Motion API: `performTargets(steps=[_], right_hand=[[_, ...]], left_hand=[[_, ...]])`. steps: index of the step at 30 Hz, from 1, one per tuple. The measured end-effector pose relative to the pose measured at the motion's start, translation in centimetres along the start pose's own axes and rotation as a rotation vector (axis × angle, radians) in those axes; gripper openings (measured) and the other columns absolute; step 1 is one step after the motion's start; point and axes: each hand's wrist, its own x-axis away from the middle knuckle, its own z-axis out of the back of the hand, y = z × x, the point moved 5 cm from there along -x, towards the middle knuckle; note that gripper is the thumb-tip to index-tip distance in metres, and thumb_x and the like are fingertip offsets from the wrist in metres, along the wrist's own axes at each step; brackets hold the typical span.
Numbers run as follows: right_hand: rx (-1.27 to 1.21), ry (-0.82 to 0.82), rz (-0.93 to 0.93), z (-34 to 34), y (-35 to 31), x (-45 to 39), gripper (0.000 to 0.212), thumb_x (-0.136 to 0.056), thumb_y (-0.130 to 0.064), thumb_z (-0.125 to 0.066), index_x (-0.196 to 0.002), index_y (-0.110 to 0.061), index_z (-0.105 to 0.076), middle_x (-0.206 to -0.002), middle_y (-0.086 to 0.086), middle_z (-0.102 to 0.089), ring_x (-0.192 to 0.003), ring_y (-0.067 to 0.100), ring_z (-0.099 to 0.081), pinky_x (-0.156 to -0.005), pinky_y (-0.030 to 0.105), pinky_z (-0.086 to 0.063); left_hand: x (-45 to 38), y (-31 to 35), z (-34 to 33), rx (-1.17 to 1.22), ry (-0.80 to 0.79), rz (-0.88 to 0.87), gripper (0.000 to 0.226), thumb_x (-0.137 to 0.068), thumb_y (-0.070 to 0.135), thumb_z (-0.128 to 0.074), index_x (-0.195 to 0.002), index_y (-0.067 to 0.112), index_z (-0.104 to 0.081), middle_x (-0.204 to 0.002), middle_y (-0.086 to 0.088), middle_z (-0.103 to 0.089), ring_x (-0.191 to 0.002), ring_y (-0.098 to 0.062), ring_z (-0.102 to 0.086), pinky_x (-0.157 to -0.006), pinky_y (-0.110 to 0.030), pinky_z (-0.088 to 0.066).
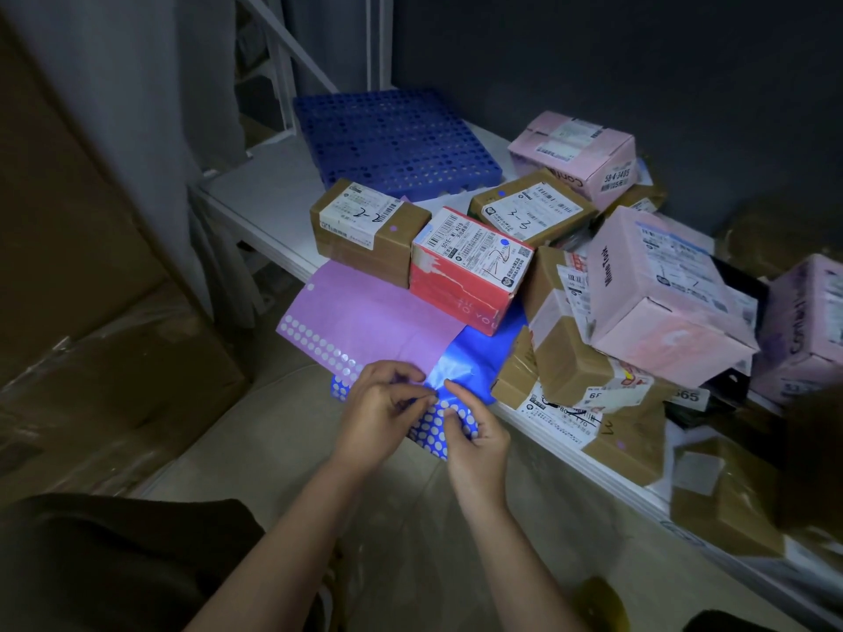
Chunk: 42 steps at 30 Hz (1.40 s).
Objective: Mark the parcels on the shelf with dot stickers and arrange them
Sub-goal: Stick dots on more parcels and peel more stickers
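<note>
A blue dot-sticker sheet [460, 385] hangs over the front edge of the white shelf [255, 212], partly under a purple sticker sheet [365, 321]. My left hand [378, 412] pinches at the blue sheet's near edge with thumb and forefinger. My right hand [474, 431] grips the same sheet's lower corner. Behind the sheets stand a brown parcel [369, 230] with a purple dot, a red parcel [465, 266] with a blue dot and a brown parcel [531, 207] with a blue dot.
A blue perforated plastic tray [392, 139] lies at the back of the shelf. Pink boxes [661, 294] and brown parcels [575, 358] are piled to the right. Large cardboard cartons [91, 312] stand on the left.
</note>
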Motion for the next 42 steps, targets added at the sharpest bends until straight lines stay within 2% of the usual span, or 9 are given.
performTargets(steps=[7,11,14,16,18,24,30,35,42], right_hand=[[0.016,0.0,0.017,0.5,0.1,0.5,0.032,-0.087,0.001,-0.063,-0.108,-0.022,-0.07,-0.099,-0.018,-0.07,-0.083,-0.007,-0.062,-0.074,0.008,-0.045],[0.057,0.046,0.007,2.6,-0.2,1.6,0.025,-0.087,-0.006,-0.067,-0.105,-0.023,-0.071,-0.06,-0.018,-0.059,-0.052,0.0,-0.048,-0.056,0.009,-0.038],[0.144,0.084,0.099,4.8,-1.4,2.6,0.021,-0.087,-0.008,-0.067,-0.096,-0.027,-0.072,-0.088,-0.007,-0.071,-0.071,0.003,-0.062,-0.069,0.015,-0.047],[0.202,0.106,0.214,6.0,-3.3,3.2,0.018,-0.086,-0.006,-0.068,-0.09,-0.023,-0.073,-0.094,-0.001,-0.068,-0.081,0.008,-0.064,-0.075,0.019,-0.048],[0.15,0.112,0.232,6.9,-5.6,3.5,0.018,-0.086,-0.004,-0.067,-0.085,-0.021,-0.072,-0.091,-0.001,-0.068,-0.08,0.004,-0.062,-0.072,0.013,-0.046],[-0.104,0.026,0.018,9.7,-10.7,4.6,0.015,-0.09,-0.014,-0.063,-0.077,-0.015,-0.07,-0.06,-0.014,-0.064,-0.057,-0.008,-0.054,-0.054,0.007,-0.038],[-0.1,0.0,-0.047,13.2,-13.8,5.8,0.011,-0.088,-0.021,-0.066,-0.078,-0.017,-0.071,-0.072,-0.003,-0.063,-0.057,-0.003,-0.053,-0.052,0.007,-0.039],[-0.113,-0.025,-0.08,15.4,-15.0,5.5,0.012,-0.086,-0.018,-0.067,-0.075,-0.017,-0.072,-0.08,0.005,-0.064,-0.066,0.006,-0.05,-0.056,0.02,-0.033],[-0.124,0.145,0.13,18.3,-16.4,3.1,0.014,-0.085,-0.005,-0.067,-0.078,-0.016,-0.073,-0.079,-0.002,-0.07,-0.069,0.002,-0.06,-0.064,0.012,-0.046]], left_hand=[[0.3,1.1,0.6,-0.095,-0.007,-0.078,0.017,-0.081,0.035,-0.059,-0.081,0.022,-0.072,-0.091,0.011,-0.063,-0.092,-0.011,-0.054,-0.083,-0.024,-0.041],[0.6,3.1,1.9,-0.176,0.09,-0.187,0.021,-0.086,0.031,-0.058,-0.082,0.015,-0.071,-0.086,0.003,-0.063,-0.085,-0.014,-0.052,-0.076,-0.025,-0.041],[0.6,5.8,2.6,-0.228,0.152,-0.277,0.023,-0.088,0.03,-0.059,-0.083,0.011,-0.07,-0.086,-0.001,-0.062,-0.083,-0.018,-0.053,-0.073,-0.029,-0.044],[0.7,7.9,2.7,-0.246,0.17,-0.354,0.022,-0.088,0.031,-0.061,-0.083,0.011,-0.069,-0.085,-0.002,-0.061,-0.083,-0.02,-0.055,-0.071,-0.032,-0.045],[0.8,10.3,2.6,-0.255,0.184,-0.441,0.021,-0.089,0.031,-0.062,-0.082,0.012,-0.069,-0.084,-0.002,-0.061,-0.082,-0.02,-0.055,-0.069,-0.032,-0.045],[1.3,16.7,2.6,-0.243,0.217,-0.643,0.012,-0.09,0.033,-0.064,-0.089,0.023,-0.057,-0.086,0.002,-0.058,-0.079,-0.02,-0.053,-0.067,-0.03,-0.043],[1.8,21.6,2.4,-0.271,0.206,-0.78,0.016,-0.091,0.029,-0.064,-0.086,0.014,-0.066,-0.085,-0.002,-0.061,-0.077,-0.02,-0.052,-0.066,-0.029,-0.04],[1.4,24.2,1.4,-0.289,0.185,-0.857,0.021,-0.091,0.027,-0.065,-0.081,0.008,-0.069,-0.084,-0.004,-0.062,-0.075,-0.021,-0.053,-0.066,-0.028,-0.038],[-0.9,25.3,-0.6,-0.294,0.148,-0.83,0.023,-0.089,0.032,-0.063,-0.089,0.01,-0.069,-0.086,-0.004,-0.061,-0.077,-0.022,-0.054,-0.064,-0.032,-0.043]])
